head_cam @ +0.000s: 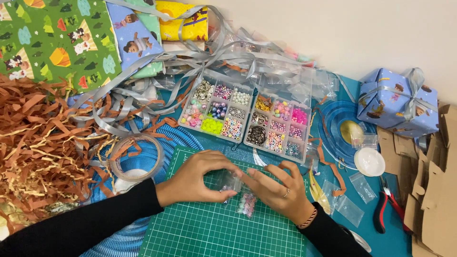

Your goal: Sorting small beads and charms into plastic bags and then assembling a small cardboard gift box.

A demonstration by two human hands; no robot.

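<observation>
- Surface: a blue table top against a pale wall, with a green gridded cutting mat (pixel 209 233) at the near edge.
- Item in hand: a small clear plastic bag (pixel 230 182), held just above the mat's upper middle, between both hands.
- Left hand (pixel 197 178): fingers curled, thumb and fingertips pinched on the bag's left edge.
- Right hand (pixel 278 190): fingers extended and nearly flat, tips touching the bag's right side; a ring on one finger, a bracelet at the wrist.
- Directly below the bag: a second small bag of pastel beads (pixel 247 204), lying on the mat.
- Containers: two clear compartment boxes beyond the mat. The left bead box (pixel 216 112) holds pearl, neon yellow and mixed beads; the right bead box (pixel 278 129) holds pink beads, letter beads and metal findings.
- Surroundings: a tape roll (pixel 135 157) left of the mat; brown shredded paper (pixel 38 138) far left; red-handled pliers (pixel 384 207) and a wrapped gift box (pixel 397 102) to the right.
</observation>
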